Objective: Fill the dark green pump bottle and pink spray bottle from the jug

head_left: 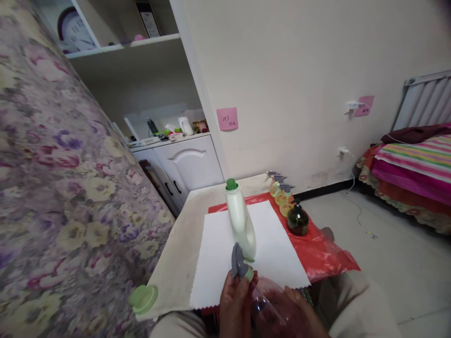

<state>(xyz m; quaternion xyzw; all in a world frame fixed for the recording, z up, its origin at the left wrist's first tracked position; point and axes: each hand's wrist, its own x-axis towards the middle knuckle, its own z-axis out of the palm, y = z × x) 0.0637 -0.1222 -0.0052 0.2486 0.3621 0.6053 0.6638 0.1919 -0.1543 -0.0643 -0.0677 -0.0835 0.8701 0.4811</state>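
My left hand is closed around the neck of a clear spray bottle, just under its grey trigger head. My right hand wraps the bottle's body from the right, low in the view over my lap. Just beyond the trigger head a white jug with a handle and a green neck stands upright on a white sheet. The sheet lies on a red plastic cover on a small table.
A green cap lies at the table's near left corner. Several spray bottles with yellow liquid and a dark round pump bottle stand along the right edge. A floral curtain hangs left; a cabinet behind; a bed right.
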